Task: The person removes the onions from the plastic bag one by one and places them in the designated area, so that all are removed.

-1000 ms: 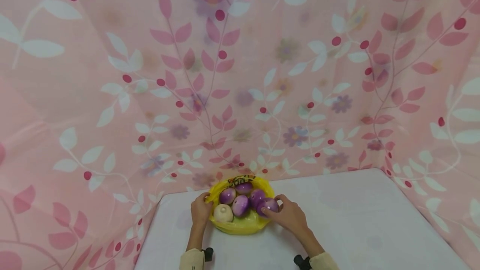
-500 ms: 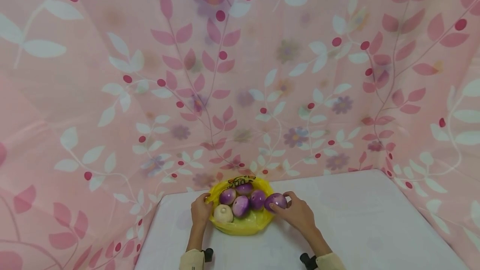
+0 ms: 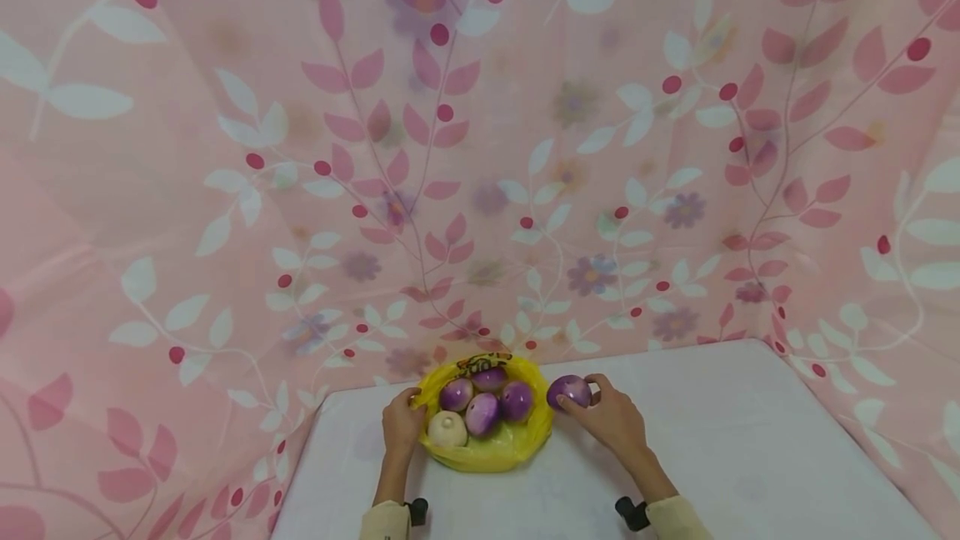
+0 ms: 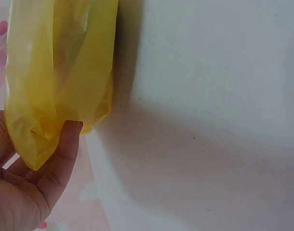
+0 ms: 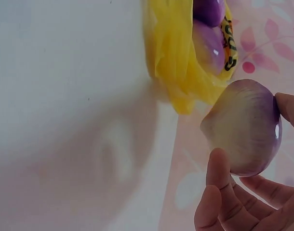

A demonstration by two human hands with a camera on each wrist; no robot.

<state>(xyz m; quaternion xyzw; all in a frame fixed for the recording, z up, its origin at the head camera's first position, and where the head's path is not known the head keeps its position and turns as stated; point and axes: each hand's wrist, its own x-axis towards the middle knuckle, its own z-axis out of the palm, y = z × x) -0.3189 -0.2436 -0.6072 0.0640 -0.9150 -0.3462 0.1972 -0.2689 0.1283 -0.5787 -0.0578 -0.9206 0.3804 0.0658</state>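
My right hand (image 3: 617, 422) holds a purple-and-white turnip (image 3: 567, 392) between thumb and fingers, just right of the yellow plastic bag (image 3: 487, 459). In the right wrist view this turnip (image 5: 246, 127) shows a pale, pointed end and a glossy purple side. At the bag's left rim, my left hand (image 3: 402, 425) pinches the plastic; the left wrist view has its fingers curled at the yellow film (image 4: 60, 62). Inside the opened bag lie several purple turnips (image 3: 482, 414) and a cream-white round vegetable (image 3: 447, 429) with a small knob.
A white-covered table (image 3: 720, 432) extends to both sides of the bag. Behind it hangs a pink curtain (image 3: 480, 190) with leaf and flower prints, close to the table's back edge. Dark prints (image 3: 483, 363) mark the bag's far rim.
My right hand has carried its turnip from over the bag's right rim out to the right and slightly up. The left hand stays on the bag's rim.
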